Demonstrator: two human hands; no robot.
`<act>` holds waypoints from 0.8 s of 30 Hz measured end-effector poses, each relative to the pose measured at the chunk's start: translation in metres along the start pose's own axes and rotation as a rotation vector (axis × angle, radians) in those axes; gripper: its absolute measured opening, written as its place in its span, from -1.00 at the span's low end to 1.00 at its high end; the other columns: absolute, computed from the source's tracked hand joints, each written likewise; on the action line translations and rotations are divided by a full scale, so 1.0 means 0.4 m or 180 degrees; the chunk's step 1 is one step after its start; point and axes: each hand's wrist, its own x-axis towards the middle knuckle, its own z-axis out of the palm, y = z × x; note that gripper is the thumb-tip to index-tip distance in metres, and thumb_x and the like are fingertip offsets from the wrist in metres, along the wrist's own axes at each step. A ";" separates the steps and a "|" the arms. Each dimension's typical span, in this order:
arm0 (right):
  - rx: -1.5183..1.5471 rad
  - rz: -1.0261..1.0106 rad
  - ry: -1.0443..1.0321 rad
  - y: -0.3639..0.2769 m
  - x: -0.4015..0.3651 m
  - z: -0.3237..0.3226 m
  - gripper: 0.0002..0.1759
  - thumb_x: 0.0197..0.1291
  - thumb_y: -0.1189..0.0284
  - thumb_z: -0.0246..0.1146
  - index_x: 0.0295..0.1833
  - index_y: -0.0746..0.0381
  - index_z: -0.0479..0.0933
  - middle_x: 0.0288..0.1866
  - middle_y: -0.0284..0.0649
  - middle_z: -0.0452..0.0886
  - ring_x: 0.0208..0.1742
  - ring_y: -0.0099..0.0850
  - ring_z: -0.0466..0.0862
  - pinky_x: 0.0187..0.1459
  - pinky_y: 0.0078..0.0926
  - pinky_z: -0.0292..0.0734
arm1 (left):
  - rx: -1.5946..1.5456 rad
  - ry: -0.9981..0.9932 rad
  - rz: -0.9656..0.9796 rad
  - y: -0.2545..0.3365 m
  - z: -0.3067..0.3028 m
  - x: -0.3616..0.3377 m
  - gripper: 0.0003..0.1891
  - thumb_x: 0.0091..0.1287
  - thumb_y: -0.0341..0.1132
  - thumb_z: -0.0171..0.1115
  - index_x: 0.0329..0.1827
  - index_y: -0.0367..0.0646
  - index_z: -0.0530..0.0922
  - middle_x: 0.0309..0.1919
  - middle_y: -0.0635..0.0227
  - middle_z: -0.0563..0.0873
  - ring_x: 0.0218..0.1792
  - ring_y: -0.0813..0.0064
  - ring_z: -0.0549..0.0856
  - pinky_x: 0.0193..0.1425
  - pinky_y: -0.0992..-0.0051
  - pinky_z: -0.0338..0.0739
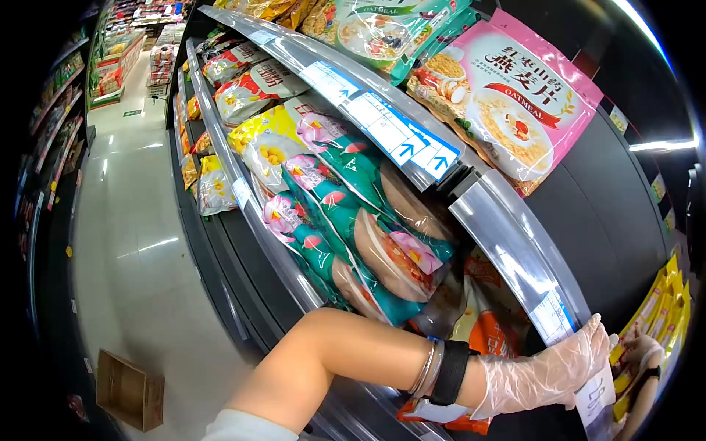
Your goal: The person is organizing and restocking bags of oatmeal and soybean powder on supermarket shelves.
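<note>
My left hand [548, 373], in a clear plastic glove, reaches across from the bottom. Its fingers are bent over the front shelf rail [518, 246], beside a white price card [592, 404]. A metal bangle and a black band circle that wrist. At the right edge, my right hand [641, 354] is also gloved, with a dark band at the wrist. Its fingers are curled against several long yellow packets [662, 301]; the lens edge distorts them, and part of the grip is hidden. An orange and white bag [489, 334] lies behind my left wrist.
A pink oatmeal bag [507, 103] and a green one [382, 33] stand on the upper shelf. Teal bags with pink flowers [360, 228] lie below, beside a yellow bag [268, 143]. An open cardboard box [131, 389] sits on the aisle floor [132, 220].
</note>
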 end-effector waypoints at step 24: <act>0.1208 -0.2533 0.3003 -0.644 -0.876 0.068 -0.47 0.00 0.45 0.39 0.17 0.19 0.52 0.17 -0.11 0.51 0.12 -0.14 0.54 0.09 -0.20 0.45 | -0.0189 -0.0996 0.0092 -0.022 -0.112 0.020 -0.07 0.10 0.25 0.20 0.26 -0.50 0.34 -0.04 -0.06 0.59 0.06 0.12 0.54 0.33 0.22 0.26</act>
